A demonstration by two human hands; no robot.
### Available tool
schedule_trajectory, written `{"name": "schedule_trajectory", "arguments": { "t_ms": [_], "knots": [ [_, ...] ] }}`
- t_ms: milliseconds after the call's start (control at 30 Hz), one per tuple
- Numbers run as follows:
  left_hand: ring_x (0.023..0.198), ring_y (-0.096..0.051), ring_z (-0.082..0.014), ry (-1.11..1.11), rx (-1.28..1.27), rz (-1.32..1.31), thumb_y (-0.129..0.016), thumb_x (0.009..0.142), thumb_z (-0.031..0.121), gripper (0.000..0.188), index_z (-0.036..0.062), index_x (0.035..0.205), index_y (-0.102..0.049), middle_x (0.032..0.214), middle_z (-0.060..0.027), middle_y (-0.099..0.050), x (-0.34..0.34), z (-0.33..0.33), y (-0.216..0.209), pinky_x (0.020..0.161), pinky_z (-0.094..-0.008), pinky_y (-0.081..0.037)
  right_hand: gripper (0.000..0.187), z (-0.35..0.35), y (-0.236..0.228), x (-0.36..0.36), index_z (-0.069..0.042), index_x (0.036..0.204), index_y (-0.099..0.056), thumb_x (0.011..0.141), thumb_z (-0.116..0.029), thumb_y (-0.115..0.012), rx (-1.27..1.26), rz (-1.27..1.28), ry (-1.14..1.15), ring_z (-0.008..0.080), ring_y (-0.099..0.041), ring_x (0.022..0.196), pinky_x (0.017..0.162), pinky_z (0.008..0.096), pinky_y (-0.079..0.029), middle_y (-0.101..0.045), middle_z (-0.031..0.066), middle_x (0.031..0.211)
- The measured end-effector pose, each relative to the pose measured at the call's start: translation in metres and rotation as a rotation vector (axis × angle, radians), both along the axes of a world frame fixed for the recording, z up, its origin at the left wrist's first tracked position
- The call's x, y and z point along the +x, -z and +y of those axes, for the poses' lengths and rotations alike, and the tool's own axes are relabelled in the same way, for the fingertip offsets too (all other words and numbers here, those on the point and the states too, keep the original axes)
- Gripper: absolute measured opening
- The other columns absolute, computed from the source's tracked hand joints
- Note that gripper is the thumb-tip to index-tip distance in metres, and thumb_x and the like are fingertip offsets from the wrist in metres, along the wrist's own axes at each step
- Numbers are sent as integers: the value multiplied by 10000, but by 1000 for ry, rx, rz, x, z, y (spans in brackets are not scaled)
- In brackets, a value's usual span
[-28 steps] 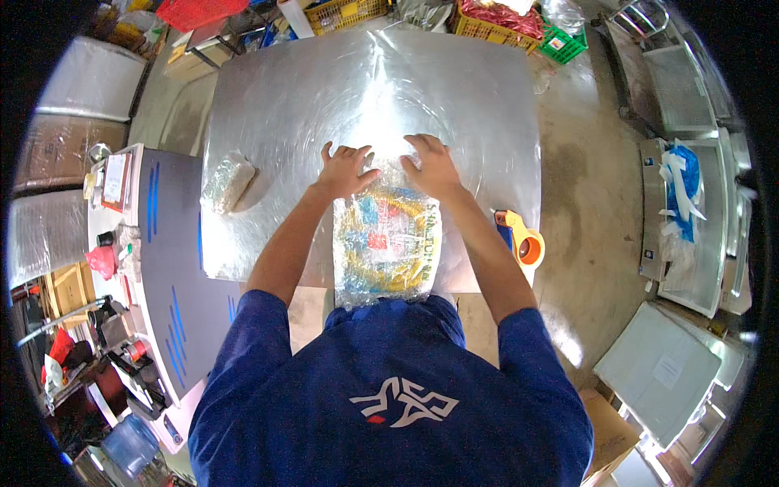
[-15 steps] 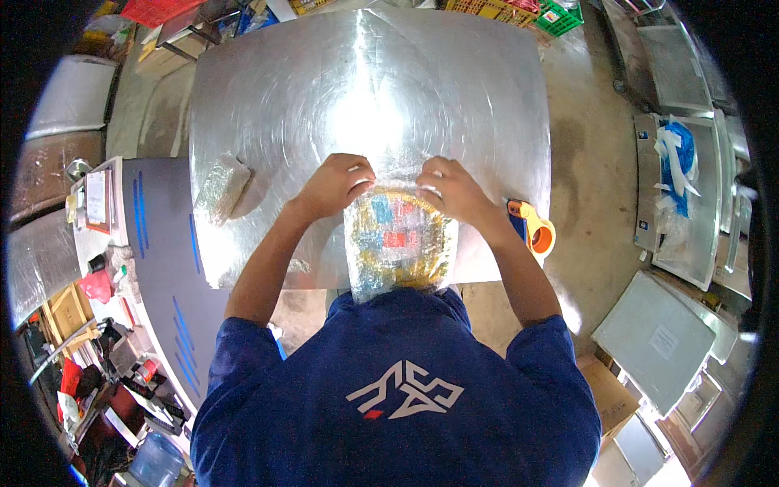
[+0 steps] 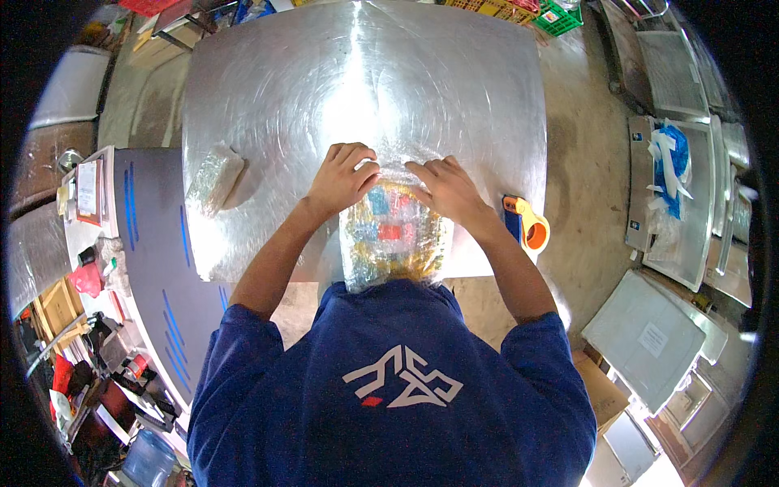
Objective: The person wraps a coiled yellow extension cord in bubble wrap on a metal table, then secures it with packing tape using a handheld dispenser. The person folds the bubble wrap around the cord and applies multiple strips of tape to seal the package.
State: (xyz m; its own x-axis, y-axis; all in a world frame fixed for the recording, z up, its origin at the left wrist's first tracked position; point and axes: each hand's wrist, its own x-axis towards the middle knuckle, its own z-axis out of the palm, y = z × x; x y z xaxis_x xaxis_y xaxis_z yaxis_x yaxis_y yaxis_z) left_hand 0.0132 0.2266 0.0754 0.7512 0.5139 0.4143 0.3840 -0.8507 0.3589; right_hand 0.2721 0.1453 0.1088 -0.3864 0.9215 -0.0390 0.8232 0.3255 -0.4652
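Note:
A package in transparent bubble wrap [image 3: 395, 235], with yellow, red and blue showing through, lies at the near edge of the metal table [image 3: 454, 89] against my shirt. At its far left corner, my left hand [image 3: 347, 177] has its fingers curled and pinched on the wrap's edge. My right hand [image 3: 449, 191] grips the same far edge a little to the right, thumb and fingers bent inward. Between the two hands the plastic catches the light, so its fold is hard to make out. The package's near end is partly hidden by my shirt.
An orange and blue tape dispenser [image 3: 527, 225] sits at the table's right edge. Another bubble-wrapped bundle [image 3: 217, 180] lies on the left. A dark side table [image 3: 154, 268] adjoins at left. Beyond the far edge stand yellow [image 3: 499, 8] and green crates [image 3: 560, 18].
My hands have come slightly closer together along the wrap's far edge, the right fingers shifting inward. The whole view has shifted slightly; the package stays in place under my hands.

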Motion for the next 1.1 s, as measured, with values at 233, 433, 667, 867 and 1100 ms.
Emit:
{"name": "schedule_trajectory", "arguments": {
  "t_ms": [233, 433, 667, 867, 1100],
  "knots": [
    [1082, -619, -235, -20, -29, 106, -765, 864, 161, 174, 140, 990, -648, 1078, -28, -639, -8, -23, 9, 931, -438, -454, 447, 50, -12, -16, -84, 1423, -546, 978, -117, -532, -536, -158, -10, 387, -689, 1043, 870, 499, -550, -703, 232, 1135],
    [1123, -614, -271, -61, -37, 104, -755, 883, 153, 227, 121, 1066, -624, 1095, -44, -653, -4, -30, 1, 954, -449, -445, 660, 80, 11, -22, -111, 1551, -415, 915, -98, -590, -543, -209, 170, 376, -702, 959, 847, 473, -553, -715, 234, 1035],
    [1184, -613, -292, -48, -130, 222, -712, 930, 192, 186, 111, 1078, -634, 1126, -69, -665, -1, -18, 1, 981, -472, -436, 587, 103, 38, -21, -131, 1530, -454, 951, -139, -552, -560, -41, -191, 351, -696, 1041, 911, 445, -549, -709, 187, 1193],
    [999, -682, -321, -37, -381, 145, -627, 990, 195, 150, 61, 1052, -653, 1070, -146, -717, 7, 26, 9, 951, -482, -462, 510, 135, 60, -21, -130, 1476, -548, 966, -139, -533, -657, 107, 24, 281, -702, 1001, 880, 383, -562, -707, 179, 1224],
    [728, -645, -166, -158, -1028, 126, -545, 1071, 258, 256, 24, 1146, -616, 799, -81, -660, 19, 53, 11, 681, -351, -524, 365, 106, 24, 21, -94, 1323, -649, 1022, -290, -587, -638, 589, 215, 277, -721, 998, 901, 424, -554, -749, 141, 1121]
  ]
}}
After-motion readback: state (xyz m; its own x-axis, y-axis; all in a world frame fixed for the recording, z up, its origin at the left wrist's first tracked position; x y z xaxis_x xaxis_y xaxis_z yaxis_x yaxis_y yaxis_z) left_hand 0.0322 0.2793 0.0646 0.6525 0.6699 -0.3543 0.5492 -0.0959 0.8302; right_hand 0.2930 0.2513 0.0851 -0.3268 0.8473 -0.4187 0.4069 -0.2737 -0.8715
